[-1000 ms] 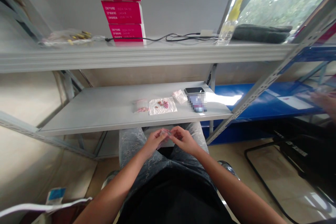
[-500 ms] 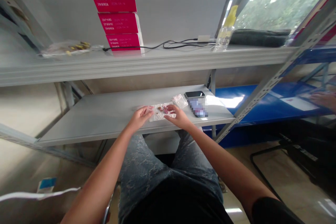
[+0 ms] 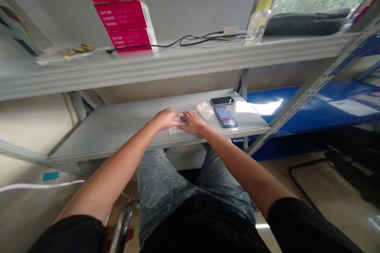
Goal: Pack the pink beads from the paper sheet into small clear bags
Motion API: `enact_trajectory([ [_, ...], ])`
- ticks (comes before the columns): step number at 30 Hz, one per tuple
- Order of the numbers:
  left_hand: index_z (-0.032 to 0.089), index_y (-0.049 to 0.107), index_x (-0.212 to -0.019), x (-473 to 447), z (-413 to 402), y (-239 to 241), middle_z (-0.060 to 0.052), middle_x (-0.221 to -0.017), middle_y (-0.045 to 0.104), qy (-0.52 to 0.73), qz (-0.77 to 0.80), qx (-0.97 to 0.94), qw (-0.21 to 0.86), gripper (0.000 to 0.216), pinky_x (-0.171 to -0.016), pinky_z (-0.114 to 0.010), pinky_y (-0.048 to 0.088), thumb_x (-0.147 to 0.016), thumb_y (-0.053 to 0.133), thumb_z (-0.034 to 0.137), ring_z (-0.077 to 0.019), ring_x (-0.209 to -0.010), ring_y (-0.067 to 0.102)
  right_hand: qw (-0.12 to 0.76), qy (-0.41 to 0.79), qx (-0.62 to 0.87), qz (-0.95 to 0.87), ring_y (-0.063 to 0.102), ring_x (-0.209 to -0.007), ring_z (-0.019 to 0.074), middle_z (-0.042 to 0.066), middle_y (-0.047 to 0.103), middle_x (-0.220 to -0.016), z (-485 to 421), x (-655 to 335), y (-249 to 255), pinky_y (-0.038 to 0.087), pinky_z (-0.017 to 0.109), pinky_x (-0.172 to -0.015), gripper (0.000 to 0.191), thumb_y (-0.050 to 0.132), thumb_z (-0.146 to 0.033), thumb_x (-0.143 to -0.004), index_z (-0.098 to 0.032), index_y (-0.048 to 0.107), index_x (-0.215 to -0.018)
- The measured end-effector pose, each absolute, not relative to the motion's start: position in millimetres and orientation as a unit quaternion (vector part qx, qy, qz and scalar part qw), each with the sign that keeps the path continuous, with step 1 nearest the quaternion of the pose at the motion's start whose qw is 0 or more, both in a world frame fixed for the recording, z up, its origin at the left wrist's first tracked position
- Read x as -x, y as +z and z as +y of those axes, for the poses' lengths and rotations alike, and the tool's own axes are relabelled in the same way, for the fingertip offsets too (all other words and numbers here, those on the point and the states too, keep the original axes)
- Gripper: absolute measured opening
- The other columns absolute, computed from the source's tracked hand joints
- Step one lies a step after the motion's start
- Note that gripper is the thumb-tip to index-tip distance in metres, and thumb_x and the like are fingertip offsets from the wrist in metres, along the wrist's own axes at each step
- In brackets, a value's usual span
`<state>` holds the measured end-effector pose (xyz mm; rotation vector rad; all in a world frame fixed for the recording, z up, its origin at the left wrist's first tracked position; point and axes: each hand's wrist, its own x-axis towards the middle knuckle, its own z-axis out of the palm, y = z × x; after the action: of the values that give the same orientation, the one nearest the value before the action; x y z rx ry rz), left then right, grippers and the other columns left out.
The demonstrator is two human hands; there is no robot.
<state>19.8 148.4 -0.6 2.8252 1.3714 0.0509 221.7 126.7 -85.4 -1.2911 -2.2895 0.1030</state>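
Observation:
Both my hands rest on the grey lower shelf (image 3: pixel 118 126), over a white sheet (image 3: pixel 173 130) that carries small pink and red pieces. My left hand (image 3: pixel 164 118) lies knuckles up on the sheet's left part, fingers curled down. My right hand (image 3: pixel 192 121) lies beside it on the right part, fingers bent onto the pieces. Whether either hand pinches a piece is hidden by the fingers. A small clear plastic bag (image 3: pixel 204 109) lies just right of my right hand.
A dark phone (image 3: pixel 222 101) and a blurred flat item (image 3: pixel 225 117) lie at the shelf's right end. The upper shelf (image 3: pixel 178 61) holds stacked pink boxes (image 3: pixel 130 37), a black cable (image 3: pixel 196 40), a clear bottle (image 3: pixel 257 27) and a bag of small parts (image 3: pixel 68 49). Blue shelving (image 3: pixel 311 106) stands to the right.
My hands rose from my lap, where they held a small clear thing, to the shelf, and have now settled onto the white sheet. The camera has tilted and moved closer.

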Motion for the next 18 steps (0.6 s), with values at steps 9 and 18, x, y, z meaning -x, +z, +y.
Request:
enact_trajectory([
  [9,0.026,0.072,-0.121,-33.4,141.2,7.3,-0.011,-0.118,0.064,-0.033,0.387,-0.917,-0.097,0.039,-0.091,-0.034,0.049,-0.083,0.071,0.037,-0.0288,-0.114,0.058,0.217,0.019,0.467,-0.857,0.046,-0.134,0.0365,0.022,0.054,-0.139,126.5,-222.3,-84.3,0.031,0.05,-0.114,0.073,0.05,-0.068,-0.095,-0.01,0.05,-0.14],
  [18,0.021,0.073,-0.118,-30.5,140.3,12.9,-0.015,-0.132,0.059,-0.014,0.34,-0.926,-0.162,0.036,-0.1,-0.04,0.044,-0.083,0.073,0.023,-0.031,-0.121,0.054,0.212,0.012,0.469,-0.857,0.046,-0.133,0.0347,0.02,0.056,-0.138,125.0,-222.3,-83.0,0.031,0.049,-0.114,0.072,0.048,-0.069,-0.096,-0.012,0.051,-0.14],
])
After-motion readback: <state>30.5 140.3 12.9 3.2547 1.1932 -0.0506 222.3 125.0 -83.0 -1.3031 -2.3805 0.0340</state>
